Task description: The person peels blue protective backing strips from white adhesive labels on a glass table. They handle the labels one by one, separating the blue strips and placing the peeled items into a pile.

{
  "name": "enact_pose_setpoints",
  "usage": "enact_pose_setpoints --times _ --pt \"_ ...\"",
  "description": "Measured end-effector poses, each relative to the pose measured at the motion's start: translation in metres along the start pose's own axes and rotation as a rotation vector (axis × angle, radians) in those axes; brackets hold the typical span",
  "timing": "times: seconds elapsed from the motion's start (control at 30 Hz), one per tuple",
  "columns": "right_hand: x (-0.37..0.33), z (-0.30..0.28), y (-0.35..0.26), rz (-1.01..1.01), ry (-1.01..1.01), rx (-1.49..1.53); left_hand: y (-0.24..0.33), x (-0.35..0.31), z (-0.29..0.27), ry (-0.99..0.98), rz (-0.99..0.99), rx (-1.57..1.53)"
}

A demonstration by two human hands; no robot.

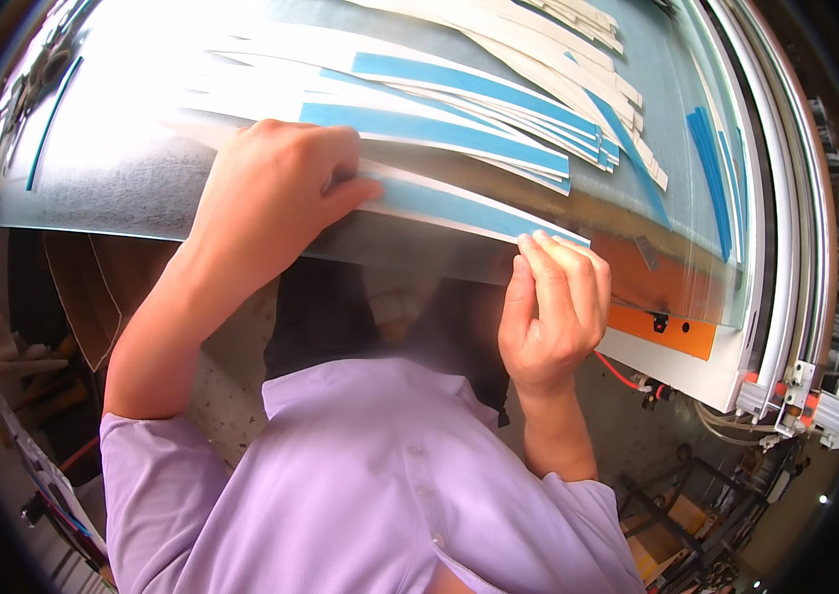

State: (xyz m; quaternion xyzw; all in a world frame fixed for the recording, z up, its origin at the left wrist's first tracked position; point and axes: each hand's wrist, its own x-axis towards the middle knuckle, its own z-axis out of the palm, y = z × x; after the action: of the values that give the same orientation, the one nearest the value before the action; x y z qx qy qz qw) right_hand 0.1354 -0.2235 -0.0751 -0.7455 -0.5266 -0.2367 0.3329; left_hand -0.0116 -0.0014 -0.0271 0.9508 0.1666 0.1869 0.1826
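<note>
A long strip [449, 205], blue with white edges, lies along the near edge of a glass-topped table. My left hand [276, 188] is closed over its left part, the thumb pointing right along the blue face; the other fingertips are hidden behind the hand. At the strip's right end, my right hand [558, 312] pinches the corner between thumb and fingers. Just beyond my hands, similar blue-and-white strips [429, 131] lie in a loose, overlapping pile. Plain white strips [528, 54] are fanned out farther back, with a thin blue strip [627, 158] slanting across them.
Several narrow blue strips [708, 178] lie near the table's right side, beside a metal rail [771, 198]. A thin blue strip [53, 124] rests at the far left. An orange panel [667, 332] and red tubing [619, 374] sit below the table's right edge.
</note>
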Motion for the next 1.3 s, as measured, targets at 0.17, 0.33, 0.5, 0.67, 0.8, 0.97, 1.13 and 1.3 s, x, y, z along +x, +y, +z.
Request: enact_pose_setpoints --times 0.17,0.33,0.5,0.67,0.8,0.97,1.13,1.3 --pt "0.005 -0.001 0.003 -0.021 -0.031 0.004 0.020 -0.006 -0.021 0.018 -0.035 -0.111" --pt "0.008 -0.003 0.005 -0.035 -0.052 0.014 0.027 0.004 -0.038 -0.114 -0.333 -0.292" --pt "0.009 -0.004 0.005 -0.037 -0.048 0.046 0.020 0.001 -0.025 -0.124 -0.301 -0.136" --pt "0.008 -0.004 0.005 -0.010 -0.053 0.054 0.023 0.004 -0.028 -0.231 -0.577 -0.363" --pt "0.010 -0.004 0.004 -0.005 -0.062 0.061 0.017 0.000 -0.029 -0.241 -0.580 -0.399" --pt "0.011 -0.006 0.002 0.009 -0.089 0.046 0.024 -0.011 -0.019 0.025 -0.245 -0.051" --pt "0.011 -0.006 0.003 0.003 -0.079 0.061 0.015 -0.010 -0.020 -0.071 -0.387 -0.187" --pt "0.011 -0.006 0.004 -0.003 -0.089 0.057 0.014 -0.008 -0.017 -0.103 -0.400 -0.137"
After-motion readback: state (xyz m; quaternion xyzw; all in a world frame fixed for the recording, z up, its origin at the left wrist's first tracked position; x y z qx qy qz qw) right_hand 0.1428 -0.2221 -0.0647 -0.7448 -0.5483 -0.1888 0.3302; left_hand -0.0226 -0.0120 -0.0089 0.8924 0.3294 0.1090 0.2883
